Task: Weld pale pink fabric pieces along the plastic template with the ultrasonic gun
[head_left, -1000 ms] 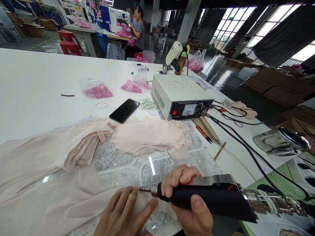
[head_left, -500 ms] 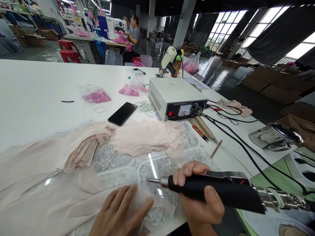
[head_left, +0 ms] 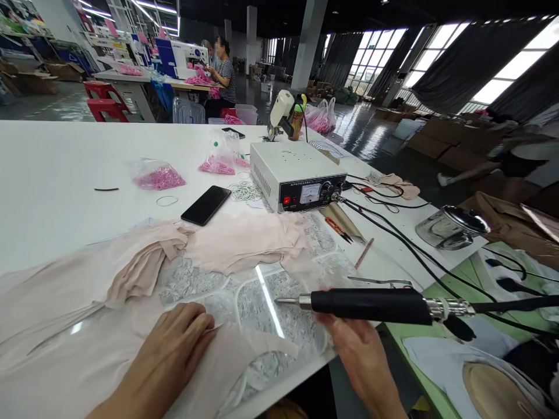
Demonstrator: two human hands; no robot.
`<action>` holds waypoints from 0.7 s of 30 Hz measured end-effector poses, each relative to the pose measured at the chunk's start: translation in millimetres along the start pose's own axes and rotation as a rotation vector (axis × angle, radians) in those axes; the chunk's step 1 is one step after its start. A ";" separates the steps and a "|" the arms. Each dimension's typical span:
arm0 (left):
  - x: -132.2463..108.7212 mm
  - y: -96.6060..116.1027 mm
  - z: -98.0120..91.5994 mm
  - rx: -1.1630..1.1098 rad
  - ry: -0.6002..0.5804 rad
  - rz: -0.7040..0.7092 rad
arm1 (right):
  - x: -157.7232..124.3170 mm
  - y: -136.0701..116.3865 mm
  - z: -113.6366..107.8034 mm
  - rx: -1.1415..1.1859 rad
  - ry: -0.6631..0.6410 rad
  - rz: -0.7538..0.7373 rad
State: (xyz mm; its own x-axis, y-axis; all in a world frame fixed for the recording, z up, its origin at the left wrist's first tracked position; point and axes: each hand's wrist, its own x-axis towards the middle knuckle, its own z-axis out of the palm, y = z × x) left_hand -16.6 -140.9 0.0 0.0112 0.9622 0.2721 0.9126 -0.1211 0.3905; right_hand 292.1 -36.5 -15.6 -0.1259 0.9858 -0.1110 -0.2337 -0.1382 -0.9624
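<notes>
Pressing my left hand (head_left: 168, 355) flat, fingers spread on the pink fabric (head_left: 87, 326), my right hand (head_left: 356, 349) gripping the black handheld cutter (head_left: 371, 304) from beneath, tip over the glass plate (head_left: 262, 291)

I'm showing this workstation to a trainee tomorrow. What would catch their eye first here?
Probably the black handheld tool held level in the right hand at the table's near edge, its metal tip over the lace. Next, the left hand pressing pale pink fabric flat, and the white control box with its dial mid-table.
</notes>
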 end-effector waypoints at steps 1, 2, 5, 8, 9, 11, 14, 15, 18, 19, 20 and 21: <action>0.4 0.1 0.1 -0.016 -0.001 0.004 | -8.6 -0.5 -5.8 -0.123 -0.076 0.060; 0.5 -0.1 -0.2 -0.034 -0.003 0.009 | -16.6 -2.1 -8.3 -0.231 -0.164 0.101; -0.6 -2.7 -3.8 -0.089 -0.005 0.023 | -30.3 -10.3 6.8 -0.400 -0.358 0.017; -1.8 -5.0 -11.8 -0.236 -0.080 -0.021 | -23.6 -16.4 45.3 -0.491 -0.480 -0.262; -2.0 -5.2 -15.3 -0.293 -0.128 -0.056 | -18.1 -16.9 59.1 -0.518 -0.536 -0.294; -2.0 -4.8 -22.8 -0.365 -0.214 -0.124 | -6.2 -15.6 83.5 -0.510 -0.652 -0.282; -1.7 -4.5 -33.8 -0.378 -0.271 -0.179 | 5.5 -9.8 106.9 -0.453 -0.808 -0.080; -1.4 -4.7 -37.0 -0.380 -0.283 -0.199 | 6.9 -7.7 111.1 -0.440 -0.839 -0.029; 0.3 -4.0 -45.3 -0.398 -0.320 -0.257 | 5.5 -5.3 117.1 -0.427 -0.870 0.020; 1.3 -2.4 -47.3 -0.411 -0.337 -0.270 | 4.1 -6.2 118.1 -0.425 -0.871 0.027; 2.8 0.0 -49.0 -0.426 -0.356 -0.282 | 2.7 -7.9 119.2 -0.423 -0.876 0.036; 4.6 3.3 -50.2 -0.443 -0.378 -0.292 | 1.4 -9.9 120.4 -0.423 -0.886 0.046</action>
State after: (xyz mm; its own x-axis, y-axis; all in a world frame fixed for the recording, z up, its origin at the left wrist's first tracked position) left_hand -34.0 -149.1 46.7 0.0050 0.9805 -0.1965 0.6460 0.1468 0.7491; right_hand 178.1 -45.2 23.6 -0.8444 0.5279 -0.0909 0.1323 0.0411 -0.9904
